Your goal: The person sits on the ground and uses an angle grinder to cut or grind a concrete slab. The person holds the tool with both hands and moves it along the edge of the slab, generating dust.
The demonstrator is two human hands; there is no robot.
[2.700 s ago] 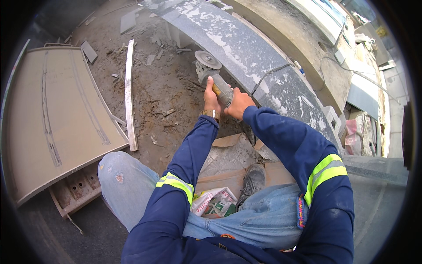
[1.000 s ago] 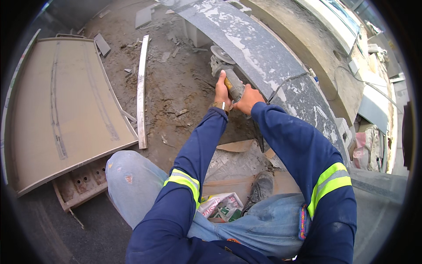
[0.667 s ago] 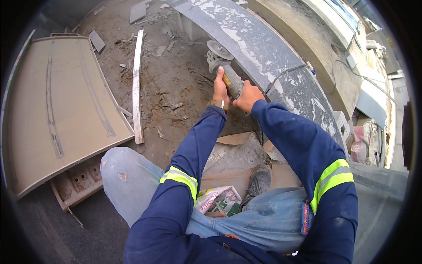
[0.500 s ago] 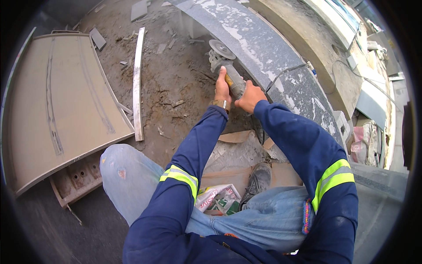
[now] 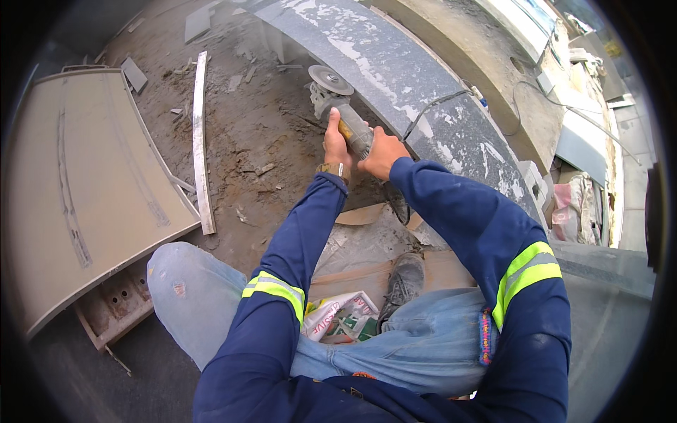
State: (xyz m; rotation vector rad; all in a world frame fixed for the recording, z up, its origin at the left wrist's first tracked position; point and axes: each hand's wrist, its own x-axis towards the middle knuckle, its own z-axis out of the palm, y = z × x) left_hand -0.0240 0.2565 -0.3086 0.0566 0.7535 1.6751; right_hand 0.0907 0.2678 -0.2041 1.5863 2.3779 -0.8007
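Both my hands are wrapped round a dusty angle grinder (image 5: 356, 134) with a yellow-marked body. My left hand (image 5: 336, 146) grips it further forward, thumb along the side; my right hand (image 5: 384, 153) holds the rear. The grinder's flat disc (image 5: 331, 80) faces up beside the near edge of a long, curved grey stone slab (image 5: 374, 56) patched with white residue; whether it touches the edge I cannot tell. A faint dust haze hangs around the slab's far part. A black cable (image 5: 437, 104) lies looped over the slab.
A curved beige panel (image 5: 106, 176) stands left on a rusty metal piece (image 5: 113, 317). A pale strip (image 5: 200, 141) and broken fragments lie on the dirt. Concrete ledge (image 5: 515, 106), boards and sacks (image 5: 578, 211) are at right. A printed bag (image 5: 338, 317) lies by my shoe (image 5: 402, 282).
The view has swung slightly back and forth, shifting the scene leftward in the last half second. The grinder stays at the slab's edge in both hands. More haze shows near the slab's far end.
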